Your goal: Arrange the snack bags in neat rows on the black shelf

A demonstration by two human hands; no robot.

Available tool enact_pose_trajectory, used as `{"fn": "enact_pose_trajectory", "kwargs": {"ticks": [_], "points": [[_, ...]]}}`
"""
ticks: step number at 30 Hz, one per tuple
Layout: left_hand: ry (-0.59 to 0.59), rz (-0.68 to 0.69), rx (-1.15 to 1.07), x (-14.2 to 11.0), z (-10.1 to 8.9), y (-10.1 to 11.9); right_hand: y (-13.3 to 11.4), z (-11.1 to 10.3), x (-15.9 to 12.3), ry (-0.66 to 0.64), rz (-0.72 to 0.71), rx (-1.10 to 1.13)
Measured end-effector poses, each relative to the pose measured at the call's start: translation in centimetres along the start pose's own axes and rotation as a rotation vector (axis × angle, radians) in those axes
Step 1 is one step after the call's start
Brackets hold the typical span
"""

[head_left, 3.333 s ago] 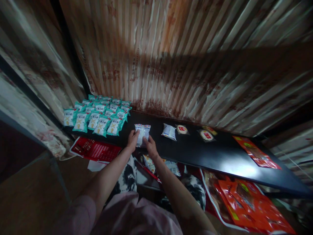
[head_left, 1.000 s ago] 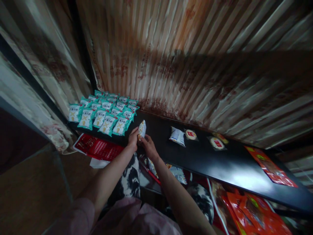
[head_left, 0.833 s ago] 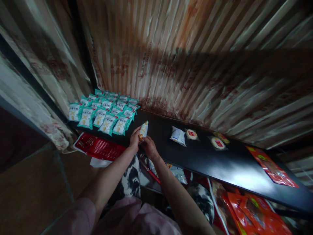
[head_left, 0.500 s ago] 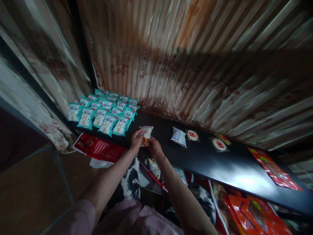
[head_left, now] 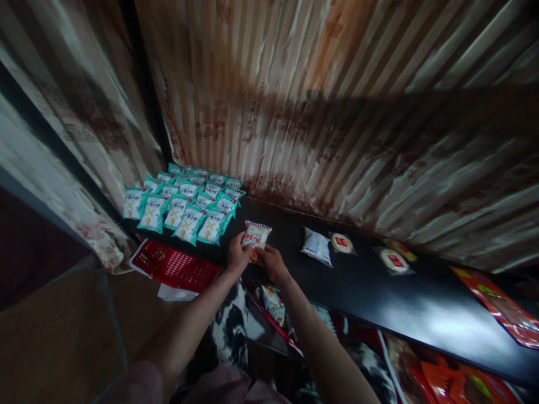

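Note:
A small white-and-orange snack packet (head_left: pixel 256 235) lies face up on the black shelf (head_left: pixel 379 303). My left hand (head_left: pixel 237 257) grips its lower left corner and my right hand (head_left: pixel 273 262) pinches its lower right edge. Just to the left of the packet, several teal snack packets (head_left: pixel 185 199) stand in overlapping rows at the shelf's left end.
A white packet (head_left: pixel 315 247), two round red-labelled packets (head_left: pixel 342 242) (head_left: pixel 393 260) and a red bag (head_left: pixel 501 306) lie further right on the shelf. A red plastic basket (head_left: pixel 174 269) sits below left. More packets and red bags (head_left: pixel 455 376) lie under the shelf. Corrugated metal wall (head_left: pixel 320 112) behind.
The packet was held edge-on and upright a second ago; both hands have turned it face up and laid it flat on the shelf. The view has shifted slightly.

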State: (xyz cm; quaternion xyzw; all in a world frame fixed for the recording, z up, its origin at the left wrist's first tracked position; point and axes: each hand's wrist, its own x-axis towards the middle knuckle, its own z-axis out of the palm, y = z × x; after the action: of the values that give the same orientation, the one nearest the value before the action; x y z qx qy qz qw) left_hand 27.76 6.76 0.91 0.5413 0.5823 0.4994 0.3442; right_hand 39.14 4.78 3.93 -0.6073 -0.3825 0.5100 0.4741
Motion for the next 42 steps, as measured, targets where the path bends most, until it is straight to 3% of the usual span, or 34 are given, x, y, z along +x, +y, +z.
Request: {"fn": "enact_pose_trajectory", "kwargs": {"ticks": [6,11,19,22,32,42], "points": [[0.013,0.083,0.118,-0.5,-0.1,-0.7,-0.1,0.6,0.2,0.043,-0.019,0.079],[0.041,0.204,0.243,-0.2,-0.1,-0.9,0.0,0.6,1.3,0.114,-0.056,-0.031],[0.074,0.233,0.450,1.3,-0.6,0.2,-1.1,0.7,2.8,0.125,-0.109,-0.546],[0.073,0.246,0.454,1.8,-0.3,0.0,-1.3,0.6,3.1,0.113,-0.118,-0.636],[0.066,0.414,0.388,3.6,1.6,-1.0,-1.1,0.6,5.8,0.247,-0.145,-0.596],[-0.098,0.494,0.448,5.2,2.6,-0.9,-2.3,1.4,8.5,0.301,-0.108,-0.599]]}}
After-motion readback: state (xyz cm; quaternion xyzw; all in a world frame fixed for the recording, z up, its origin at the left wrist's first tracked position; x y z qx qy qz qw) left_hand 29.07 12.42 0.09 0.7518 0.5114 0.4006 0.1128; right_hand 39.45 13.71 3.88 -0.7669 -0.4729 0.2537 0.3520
